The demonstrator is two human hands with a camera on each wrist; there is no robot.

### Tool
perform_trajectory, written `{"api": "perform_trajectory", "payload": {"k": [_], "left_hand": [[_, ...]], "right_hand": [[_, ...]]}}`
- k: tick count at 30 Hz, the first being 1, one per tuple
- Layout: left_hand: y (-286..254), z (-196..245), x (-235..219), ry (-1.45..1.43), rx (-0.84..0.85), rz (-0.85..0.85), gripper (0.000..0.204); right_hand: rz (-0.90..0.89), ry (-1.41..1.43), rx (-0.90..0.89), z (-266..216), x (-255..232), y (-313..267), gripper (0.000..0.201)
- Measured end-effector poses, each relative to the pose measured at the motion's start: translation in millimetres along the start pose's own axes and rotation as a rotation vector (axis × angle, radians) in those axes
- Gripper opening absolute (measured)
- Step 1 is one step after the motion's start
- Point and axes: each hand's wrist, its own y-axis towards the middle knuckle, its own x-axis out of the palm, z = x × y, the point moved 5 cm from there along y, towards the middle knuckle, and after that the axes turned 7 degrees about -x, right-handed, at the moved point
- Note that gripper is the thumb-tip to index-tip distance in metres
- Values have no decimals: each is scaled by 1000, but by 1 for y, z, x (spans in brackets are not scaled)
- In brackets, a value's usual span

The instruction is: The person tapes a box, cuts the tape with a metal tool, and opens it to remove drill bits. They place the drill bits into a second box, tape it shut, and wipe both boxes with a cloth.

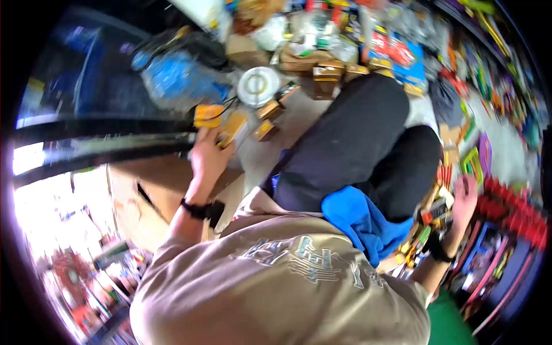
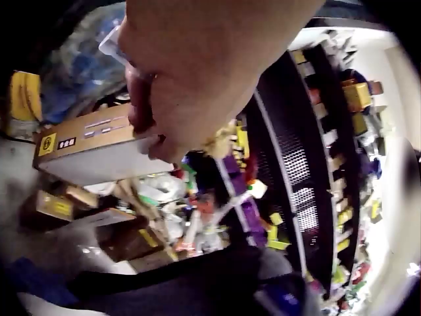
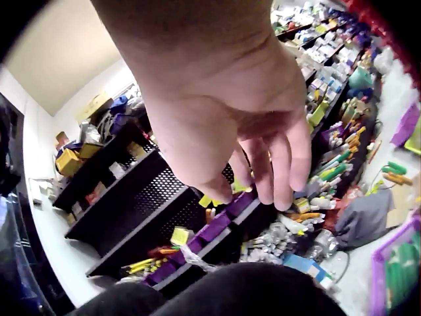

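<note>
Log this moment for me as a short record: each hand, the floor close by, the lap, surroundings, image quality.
Left hand: grips a cardboard box near one end
Right hand: holds nothing, fingers loosely bent
Floor close by: white round object, small boxes
Lap: blue cloth
Surroundings: dark shelves, many small goods
Image quality: head view partly blurred

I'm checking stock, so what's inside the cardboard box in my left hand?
None of the inside shows. Only outer faces of the cardboard box are visible, one with a yellow label; they hide any contents, and the left hand covers one end.
</note>
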Motion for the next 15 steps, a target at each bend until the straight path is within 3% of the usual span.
{"api": "perform_trajectory", "payload": {"k": [3,4,8,9,11,13,15], "left_hand": [[11,81,-68,-154,202,-81,48],[16,113,-92,-164,359,-99,49],[35,220,-145,-286,739,-123,52],[36,254,-149,-335,850,-112,53],[33,318,-144,-360,1058,-63,53],[31,385,-122,-416,1285,-150,52],[19,437,-91,-479,1435,-199,51]], "right_hand": [[-12,165,-40,-96,6,0,28],[-13,204,-76,-121,10,0,30],[-123,245,-452,-234,18,2,58],[-150,234,-562,-251,17,4,70],[-133,361,-621,-271,14,15,84],[-112,300,-702,-281,2,35,102],[-19,124,-805,-283,-13,51,102]]}}
